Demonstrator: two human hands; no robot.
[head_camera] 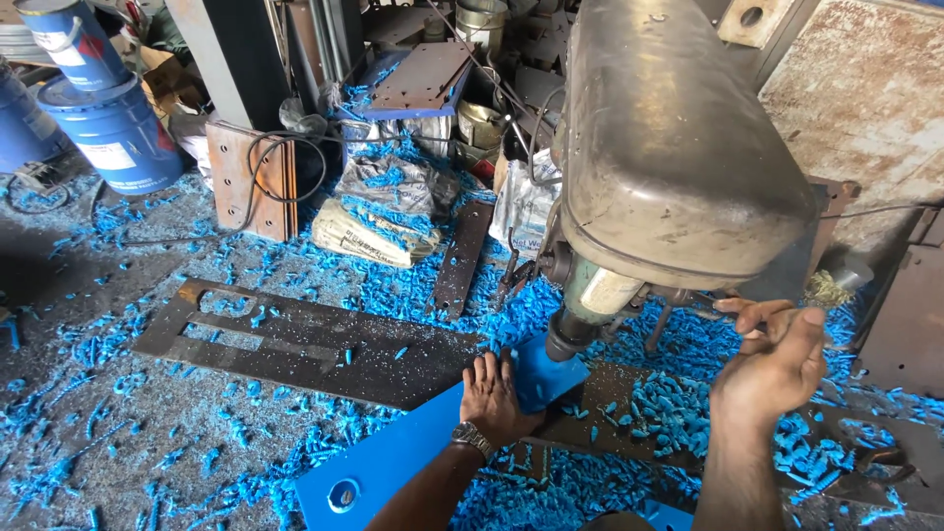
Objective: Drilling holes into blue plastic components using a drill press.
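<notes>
A person's left hand [495,393], a metal watch [472,438] at the wrist, lies palm-down with fingers spread flat on a long blue-painted flat metal bar [393,462], pinning it to the table beneath the chuck of a worn grey drill press [669,147]. One round hole [342,495] already shows near the bar's close end. The right hand [772,359] is raised at the machine's side, wrist bent, fingers loosely curled around a thin feed handle [733,305]; how firmly they grip cannot be told. Bright blue curled shavings [669,408] litter the floor around a dark cut-out steel plate [295,344] and blue paint drums [108,128]. Done well, this step seems to call for firm downward pressure on the bar, fingers clear of the spindle, and a slow, even pull.
</notes>
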